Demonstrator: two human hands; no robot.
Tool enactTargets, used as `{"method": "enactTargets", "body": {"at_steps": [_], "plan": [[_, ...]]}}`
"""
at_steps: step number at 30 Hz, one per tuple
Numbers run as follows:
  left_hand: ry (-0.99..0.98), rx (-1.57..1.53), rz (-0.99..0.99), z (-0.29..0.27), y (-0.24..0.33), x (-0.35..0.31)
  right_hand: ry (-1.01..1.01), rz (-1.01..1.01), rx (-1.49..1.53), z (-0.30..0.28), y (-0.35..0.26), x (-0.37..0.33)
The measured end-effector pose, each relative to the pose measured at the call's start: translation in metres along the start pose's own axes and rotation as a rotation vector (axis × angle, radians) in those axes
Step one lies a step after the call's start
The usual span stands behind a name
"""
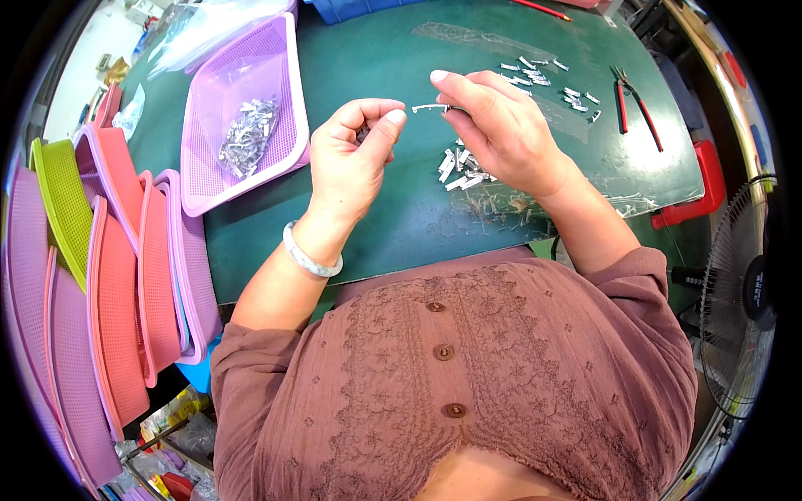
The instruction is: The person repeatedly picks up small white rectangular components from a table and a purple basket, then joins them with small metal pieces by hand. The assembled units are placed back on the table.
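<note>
Over the green table, my right hand point(510, 129) pinches a thin, slightly bent silvery metal strip point(429, 107) between thumb and fingers. Its free end points toward my left hand point(347, 159), leaving a small gap. The left hand is closed, thumb against the curled fingers; something small and dark shows within them, too hidden to name. Just below my right hand lies a pile of small silvery metal pieces point(455, 179). More metal pieces point(575, 103) are scattered beyond it. To the left, a clear bag of metal pieces point(249, 134) rests in a purple mesh basket point(290, 83).
Red-handled cutting pliers point(622, 104) lie on the table's right side, and a red pencil point(543, 8) at the far edge. Stacked coloured baskets point(121, 317) stand at the left. A fan point(735, 292) is close on the right, near a red container point(706, 184).
</note>
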State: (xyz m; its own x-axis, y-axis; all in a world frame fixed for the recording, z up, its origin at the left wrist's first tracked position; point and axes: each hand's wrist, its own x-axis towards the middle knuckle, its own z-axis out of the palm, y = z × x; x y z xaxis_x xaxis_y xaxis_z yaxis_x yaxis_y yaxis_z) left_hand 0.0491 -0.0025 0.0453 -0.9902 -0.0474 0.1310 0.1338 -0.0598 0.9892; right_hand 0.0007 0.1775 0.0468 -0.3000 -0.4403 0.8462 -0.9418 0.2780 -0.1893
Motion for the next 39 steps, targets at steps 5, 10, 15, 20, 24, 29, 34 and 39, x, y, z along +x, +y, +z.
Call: {"method": "enactTargets", "body": {"at_steps": [5, 10, 15, 20, 24, 29, 34, 39], "plan": [[-0.02, -0.007, -0.028, 0.001, 0.0, -0.002, 0.0, -0.065, -0.062, 0.0, 0.001, 0.0], [-0.029, -0.001, -0.018, 0.001, -0.001, -0.002, 0.001, -0.136, -0.129, -0.002, -0.001, 0.003], [-0.044, -0.016, -0.038, 0.0, -0.003, -0.003, -0.024, -0.157, -0.162, -0.004, -0.001, 0.003], [-0.086, -0.091, -0.092, 0.001, -0.004, -0.002, -0.04, -0.126, -0.145, -0.002, 0.0, 0.002], [-0.127, -0.32, -0.234, 0.005, -0.007, 0.0, -0.109, 0.02, -0.035, 0.002, -0.001, -0.002], [-0.101, -0.597, -0.381, 0.0, -0.025, 0.011, -0.207, 0.262, 0.169, 0.001, 0.005, -0.004], [-0.057, -0.735, -0.488, -0.01, -0.038, 0.016, -0.541, 0.453, 0.114, -0.004, 0.018, -0.021], [-0.032, -0.604, -0.536, -0.009, -0.037, 0.015, -0.74, 0.396, 0.112, -0.006, 0.009, -0.024]]}}
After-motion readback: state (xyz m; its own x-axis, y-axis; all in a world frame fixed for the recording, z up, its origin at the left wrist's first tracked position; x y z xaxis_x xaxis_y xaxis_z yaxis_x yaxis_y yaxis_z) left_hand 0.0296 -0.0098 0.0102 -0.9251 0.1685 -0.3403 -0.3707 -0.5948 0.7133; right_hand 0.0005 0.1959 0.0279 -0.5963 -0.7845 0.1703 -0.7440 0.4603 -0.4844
